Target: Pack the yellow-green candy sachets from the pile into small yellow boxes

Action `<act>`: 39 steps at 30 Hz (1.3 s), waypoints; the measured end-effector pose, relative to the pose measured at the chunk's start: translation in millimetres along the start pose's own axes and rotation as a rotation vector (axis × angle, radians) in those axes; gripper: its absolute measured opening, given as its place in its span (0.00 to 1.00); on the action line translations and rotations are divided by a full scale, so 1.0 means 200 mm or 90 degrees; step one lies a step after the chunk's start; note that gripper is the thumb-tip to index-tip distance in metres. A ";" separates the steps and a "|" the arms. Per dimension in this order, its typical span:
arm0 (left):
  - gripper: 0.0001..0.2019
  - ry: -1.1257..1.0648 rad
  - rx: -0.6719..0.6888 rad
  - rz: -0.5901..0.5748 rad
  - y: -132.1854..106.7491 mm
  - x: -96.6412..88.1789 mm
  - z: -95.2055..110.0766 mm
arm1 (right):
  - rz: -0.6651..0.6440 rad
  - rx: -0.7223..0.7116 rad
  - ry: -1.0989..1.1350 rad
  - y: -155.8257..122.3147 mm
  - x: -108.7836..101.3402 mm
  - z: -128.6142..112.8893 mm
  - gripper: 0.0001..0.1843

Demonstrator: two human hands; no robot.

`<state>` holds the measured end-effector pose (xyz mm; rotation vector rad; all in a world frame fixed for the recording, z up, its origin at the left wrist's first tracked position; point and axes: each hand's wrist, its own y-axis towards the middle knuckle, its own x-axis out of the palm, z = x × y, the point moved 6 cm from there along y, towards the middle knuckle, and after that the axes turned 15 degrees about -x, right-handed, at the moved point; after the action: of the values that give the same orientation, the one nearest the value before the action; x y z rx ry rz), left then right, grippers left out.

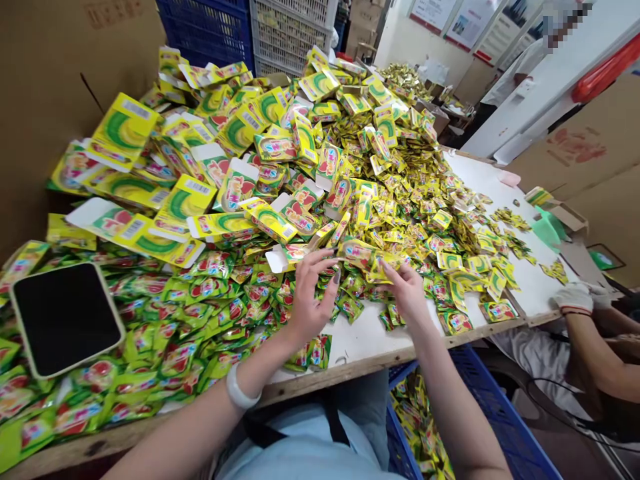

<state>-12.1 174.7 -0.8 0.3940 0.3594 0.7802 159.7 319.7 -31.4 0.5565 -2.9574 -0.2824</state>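
Note:
My right hand [409, 292] is closed on the right end of a small yellow candy carton [356, 251], held just above the table; its fingers partly cover that end. At the carton's left end, my left hand [314, 297] has its fingers apart, with the fingertips close to the carton. Whether they touch it I cannot tell. Behind both hands lies a heap of yellow and green cartons [270, 217], several with white flaps standing out. Small green candy packets [200, 287] spread below and to the left, and small yellow packets [400, 213] are piled to the right.
A dark-screened tablet [67, 320] lies on the packets at left. Under the white table's [367, 333] wooden edge, a blue crate [493, 400] holds more packets. A person's gloved hand [575, 298] is at right. Stacked crates [293, 30] and a large cardboard box [65, 87] stand behind.

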 end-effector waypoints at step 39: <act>0.41 -0.209 -0.376 -0.749 -0.26 0.30 -0.07 | -0.564 -0.282 -0.480 -0.27 0.18 -0.42 0.06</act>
<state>52.6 188.8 -47.0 -0.2675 0.0007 -0.3503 158.2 244.0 42.7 1.9974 -2.8187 -1.4438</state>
